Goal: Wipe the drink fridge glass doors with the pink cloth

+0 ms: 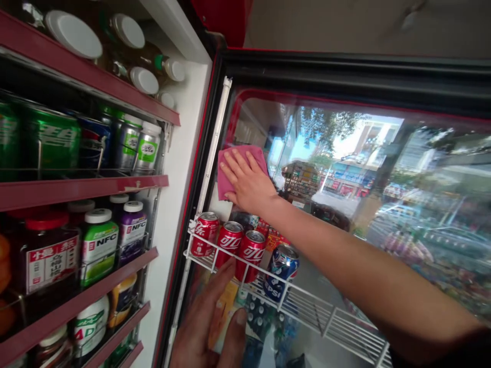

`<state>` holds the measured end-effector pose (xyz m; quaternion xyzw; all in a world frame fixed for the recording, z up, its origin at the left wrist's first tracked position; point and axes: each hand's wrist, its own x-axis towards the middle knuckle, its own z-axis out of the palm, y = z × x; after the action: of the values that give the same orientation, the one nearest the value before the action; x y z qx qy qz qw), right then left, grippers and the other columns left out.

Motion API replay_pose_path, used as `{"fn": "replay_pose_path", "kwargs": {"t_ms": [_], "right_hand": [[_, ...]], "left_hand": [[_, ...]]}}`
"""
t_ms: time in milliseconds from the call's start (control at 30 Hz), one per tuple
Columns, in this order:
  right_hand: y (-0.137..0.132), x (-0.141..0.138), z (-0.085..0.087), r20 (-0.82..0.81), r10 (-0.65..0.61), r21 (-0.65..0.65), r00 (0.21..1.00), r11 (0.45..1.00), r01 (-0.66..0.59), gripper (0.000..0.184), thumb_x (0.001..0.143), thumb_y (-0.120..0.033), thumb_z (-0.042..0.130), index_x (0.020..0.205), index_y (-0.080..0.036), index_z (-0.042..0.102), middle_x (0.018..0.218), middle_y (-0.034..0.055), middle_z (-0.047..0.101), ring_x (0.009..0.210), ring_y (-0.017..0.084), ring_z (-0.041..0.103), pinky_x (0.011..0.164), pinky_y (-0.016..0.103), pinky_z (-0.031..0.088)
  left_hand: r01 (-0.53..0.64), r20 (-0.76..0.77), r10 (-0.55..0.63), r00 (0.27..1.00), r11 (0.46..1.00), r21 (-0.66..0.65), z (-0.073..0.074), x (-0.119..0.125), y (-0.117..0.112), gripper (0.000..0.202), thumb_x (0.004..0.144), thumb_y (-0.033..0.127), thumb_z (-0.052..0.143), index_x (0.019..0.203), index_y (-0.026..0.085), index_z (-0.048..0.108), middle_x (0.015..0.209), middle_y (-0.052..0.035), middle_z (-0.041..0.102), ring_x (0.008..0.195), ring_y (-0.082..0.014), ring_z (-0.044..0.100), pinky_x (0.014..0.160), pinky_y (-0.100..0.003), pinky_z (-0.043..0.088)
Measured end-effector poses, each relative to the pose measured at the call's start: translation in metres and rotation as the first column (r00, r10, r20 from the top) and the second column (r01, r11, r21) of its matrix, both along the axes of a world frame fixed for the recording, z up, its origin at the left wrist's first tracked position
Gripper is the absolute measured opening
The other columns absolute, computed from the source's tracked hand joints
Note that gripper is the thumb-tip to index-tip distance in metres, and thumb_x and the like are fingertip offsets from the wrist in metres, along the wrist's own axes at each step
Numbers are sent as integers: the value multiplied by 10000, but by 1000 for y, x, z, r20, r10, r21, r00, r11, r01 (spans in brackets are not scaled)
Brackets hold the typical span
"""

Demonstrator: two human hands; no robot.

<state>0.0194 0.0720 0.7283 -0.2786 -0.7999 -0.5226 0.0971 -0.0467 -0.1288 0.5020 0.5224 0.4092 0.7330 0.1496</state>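
My right hand (249, 181) presses a folded pink cloth (226, 174) flat against the glass (284, 133) of a swung-out fridge door, fingers spread over it. Below it, red cola cans (230, 240) and a blue Pepsi can (282, 271) stand in a white wire door rack (310, 301). Low in the view, my left hand (210, 322) is slightly blurred, its thumb and forefinger apart and nothing seen in it. Its fingertip overlaps the rack by the cola cans; whether it touches them I cannot tell.
On the left, fridge shelves with red front strips (88, 191) hold green cans (53, 138), juice bottles (98, 245) and white-capped bottles (74, 33). The black door frame (345, 76) runs along the top. The glass reflects a street, trees and buildings.
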Motion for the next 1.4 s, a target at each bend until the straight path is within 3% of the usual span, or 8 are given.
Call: {"fn": "replay_pose_path", "kwargs": {"t_ms": [100,267,467,633,900,1033,1233,1400], "right_hand": [[-14,36,-5,26,-19,6,999,1000,19,880,1073,-580,560,1770,-105,311,1879,166,200,1754,387,187,1430,615,161],[-48,127,-16,-41,-39,14,998,999,39,881,1052,-568,606,1769,-141,320,1876,149,229,1748,376,220,1426,618,183],[-97,241,-35,-104,-102,44,989,993,107,859,1051,-561,636,1762,-188,330,1866,140,275,1737,365,260,1406,638,235],[-119,303,-53,-132,-141,56,981,987,150,856,1074,-548,618,1783,-209,279,1854,145,301,1719,389,303,1369,677,296],[-118,308,-65,-225,-68,64,972,994,84,890,1110,-462,595,1815,-268,87,1840,122,316,1708,381,339,1363,709,285],[-118,304,-66,-211,-71,73,975,993,88,901,1108,-456,606,1815,-235,93,1851,136,266,1716,402,312,1358,718,281],[-116,293,-67,-259,-87,51,962,993,103,887,1109,-504,576,1817,-233,116,1858,143,250,1724,411,287,1370,727,227],[-103,261,-65,-260,-101,27,960,993,112,913,1088,-557,581,1818,-236,136,1865,143,243,1730,424,261,1376,740,195]], "left_hand": [[75,13,-74,997,997,-13,9,7,-6,494,1049,403,680,1535,317,656,1575,-79,693,1465,-286,666,1246,-458,557],[171,-22,-172,985,985,-20,19,27,-15,482,1052,426,672,1521,315,661,1580,-83,688,1444,-277,679,1274,-483,527],[273,-67,-273,960,962,-8,23,60,-22,457,1074,400,635,1524,321,655,1621,-73,656,1524,-266,613,1327,-477,464],[284,-52,-286,957,958,-42,18,72,-22,458,1072,433,638,1521,346,650,1649,-56,633,1546,-269,591,1343,-490,444],[158,-34,-162,986,984,-79,22,76,-30,460,1054,435,659,1500,320,669,1607,-50,669,1554,-278,582,1304,-453,497],[108,7,-108,994,984,-140,23,68,-32,465,1042,440,688,1499,355,675,1614,-16,662,1569,-266,565,1313,-419,488],[150,-36,-153,988,985,-80,16,50,-16,498,1026,412,713,1517,346,665,1629,-35,650,1547,-293,587,1320,-464,488],[200,-90,-205,975,978,-60,20,28,4,540,1039,387,695,1570,327,618,1680,-50,604,1577,-282,555,1343,-464,455]]}}
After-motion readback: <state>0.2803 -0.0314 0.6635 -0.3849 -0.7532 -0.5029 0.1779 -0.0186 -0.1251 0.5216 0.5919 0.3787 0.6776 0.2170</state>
